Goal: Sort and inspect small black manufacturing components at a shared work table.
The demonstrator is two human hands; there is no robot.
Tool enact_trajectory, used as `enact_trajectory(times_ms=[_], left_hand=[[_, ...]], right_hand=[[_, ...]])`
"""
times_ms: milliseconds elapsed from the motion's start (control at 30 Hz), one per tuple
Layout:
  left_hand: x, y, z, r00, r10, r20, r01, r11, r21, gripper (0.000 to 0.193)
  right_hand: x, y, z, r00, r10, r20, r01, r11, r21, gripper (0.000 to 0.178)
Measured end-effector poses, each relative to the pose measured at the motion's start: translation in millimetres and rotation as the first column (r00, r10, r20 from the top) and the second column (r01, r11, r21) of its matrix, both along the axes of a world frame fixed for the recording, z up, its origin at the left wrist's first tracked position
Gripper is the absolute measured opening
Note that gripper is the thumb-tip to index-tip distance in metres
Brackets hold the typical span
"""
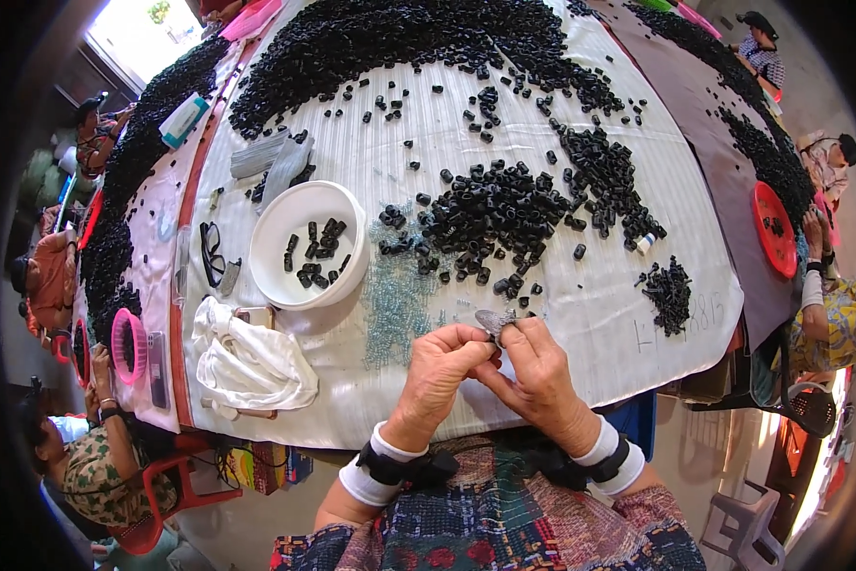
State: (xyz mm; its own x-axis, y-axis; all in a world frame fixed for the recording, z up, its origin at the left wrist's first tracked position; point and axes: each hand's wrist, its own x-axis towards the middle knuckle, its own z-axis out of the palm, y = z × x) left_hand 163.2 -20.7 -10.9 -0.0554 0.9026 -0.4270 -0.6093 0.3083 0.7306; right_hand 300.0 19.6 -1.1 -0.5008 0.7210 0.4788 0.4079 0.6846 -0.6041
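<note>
My left hand (441,373) and my right hand (539,379) meet at the table's near edge, fingers pinched together. Between their fingertips is a small grey textured piece (492,321); its kind is unclear, and the fingers cover part of it. Just beyond lies a heap of short black plastic tubes (490,214), with a few strays close to my fingertips. Tiny clear bluish pieces (390,319) are scattered left of my hands. Farther left, a white bowl (268,249) holds several black tubes. A smaller pile of thin black pieces (667,296) sits to the right.
A white cloth (247,362), eyeglasses (212,253) and grey strips (274,164) lie on the left. A large black heap (399,43) covers the far side. A small white tube (646,243) lies right. Other people work at side tables, near a red tray (774,231) and a pink basket (129,347).
</note>
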Motion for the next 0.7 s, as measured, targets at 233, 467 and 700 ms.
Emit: enact_trajectory(times_ms=[233, 467, 700], left_hand=[[-4.3, 0.9, -5.2, 0.998, -0.050, -0.025, 0.050, 0.999, 0.013, 0.010], [-10.8, 0.6, 5.5, 0.995, -0.099, 0.007, 0.099, 0.995, -0.007, 0.016], [-13.1, 2.8, 1.0, 0.992, -0.126, 0.009, 0.125, 0.990, 0.057, 0.016]], right_hand=[[1.5, 4.8, -2.7, 0.999, -0.017, 0.037, 0.013, 0.994, 0.108, 0.032], [7.4, 11.6, 2.0, 0.998, -0.001, 0.065, -0.005, 0.997, 0.083, 0.032], [5.4, 10.8, 1.1, 0.998, 0.049, 0.042, -0.055, 0.989, 0.137, 0.029]])
